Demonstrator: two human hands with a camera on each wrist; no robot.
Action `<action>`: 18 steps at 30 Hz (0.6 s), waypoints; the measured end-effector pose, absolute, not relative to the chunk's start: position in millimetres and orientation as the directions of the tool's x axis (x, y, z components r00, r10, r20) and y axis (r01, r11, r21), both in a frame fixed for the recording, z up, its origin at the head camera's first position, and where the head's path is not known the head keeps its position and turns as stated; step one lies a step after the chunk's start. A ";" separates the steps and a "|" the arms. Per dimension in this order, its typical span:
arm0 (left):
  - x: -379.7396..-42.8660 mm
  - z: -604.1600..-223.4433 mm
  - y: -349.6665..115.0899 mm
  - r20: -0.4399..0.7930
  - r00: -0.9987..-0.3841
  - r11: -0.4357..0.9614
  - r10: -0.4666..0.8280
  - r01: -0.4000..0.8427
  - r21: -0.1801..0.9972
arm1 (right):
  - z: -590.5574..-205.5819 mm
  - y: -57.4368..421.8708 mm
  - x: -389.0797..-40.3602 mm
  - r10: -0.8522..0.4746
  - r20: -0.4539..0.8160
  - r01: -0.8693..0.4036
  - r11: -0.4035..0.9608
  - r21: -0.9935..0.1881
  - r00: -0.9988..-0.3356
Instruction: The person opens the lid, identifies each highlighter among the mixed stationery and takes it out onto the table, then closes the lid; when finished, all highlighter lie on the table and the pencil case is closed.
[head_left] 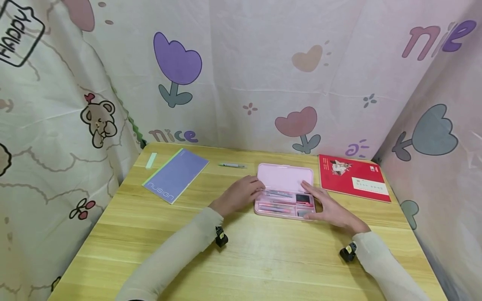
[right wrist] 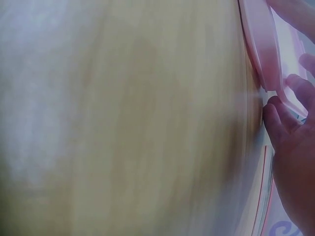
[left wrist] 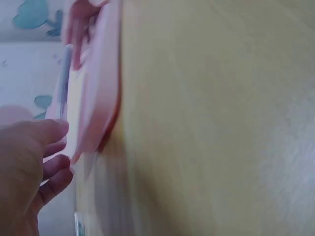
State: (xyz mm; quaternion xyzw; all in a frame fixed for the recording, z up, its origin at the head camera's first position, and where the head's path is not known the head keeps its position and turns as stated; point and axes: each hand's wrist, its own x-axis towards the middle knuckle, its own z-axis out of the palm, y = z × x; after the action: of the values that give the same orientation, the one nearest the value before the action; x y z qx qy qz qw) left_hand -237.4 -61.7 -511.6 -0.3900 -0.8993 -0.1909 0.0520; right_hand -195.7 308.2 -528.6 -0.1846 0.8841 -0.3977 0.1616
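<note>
A pink pencil case (head_left: 285,175) lies on the table with its lid folded back. Several pens and pencils fill its long compartments, and a dark item (head_left: 303,199) sits in a small one at the right. My left hand (head_left: 242,192) is at the case's left end and pinches a slim pen (left wrist: 64,81) between thumb and fingers, over the case. At the opposite end, my right hand (head_left: 329,207) rests against the case with fingers spread, one on the lid and the thumb near the front corner. Its palm side is partly out of view in the right wrist view.
To the left lie a purple notebook (head_left: 176,175) and a small pale green strip (head_left: 151,160). A green-and-grey pen (head_left: 232,165) lies behind my left hand. A red notebook (head_left: 354,177) lies at the back right. Printed curtains (head_left: 241,83) stand around the wooden table (head_left: 263,259).
</note>
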 end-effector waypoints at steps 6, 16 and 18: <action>-249.3 -505.6 -88.9 0.288 -0.760 0.623 0.583 0.646 0.442 | -527.9 308.1 -196.3 -0.458 -0.146 -0.197 0.619 -0.760 -0.877; -271.2 -504.9 -137.6 0.317 -0.861 0.696 0.398 0.509 0.506 | -527.4 309.0 -195.3 -0.454 -0.150 -0.192 0.622 -0.759 -0.878; -273.8 -508.3 -145.9 0.316 -0.875 0.712 0.367 0.483 0.510 | -526.9 308.4 -194.9 -0.451 -0.151 -0.187 0.621 -0.761 -0.880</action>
State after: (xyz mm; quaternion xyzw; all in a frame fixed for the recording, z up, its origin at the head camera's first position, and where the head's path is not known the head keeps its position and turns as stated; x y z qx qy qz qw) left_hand -273.8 -145.9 -508.3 -0.2309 -0.9202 -0.3012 0.0961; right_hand -194.9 308.4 -526.9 -0.1802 0.8849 -0.3961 0.1662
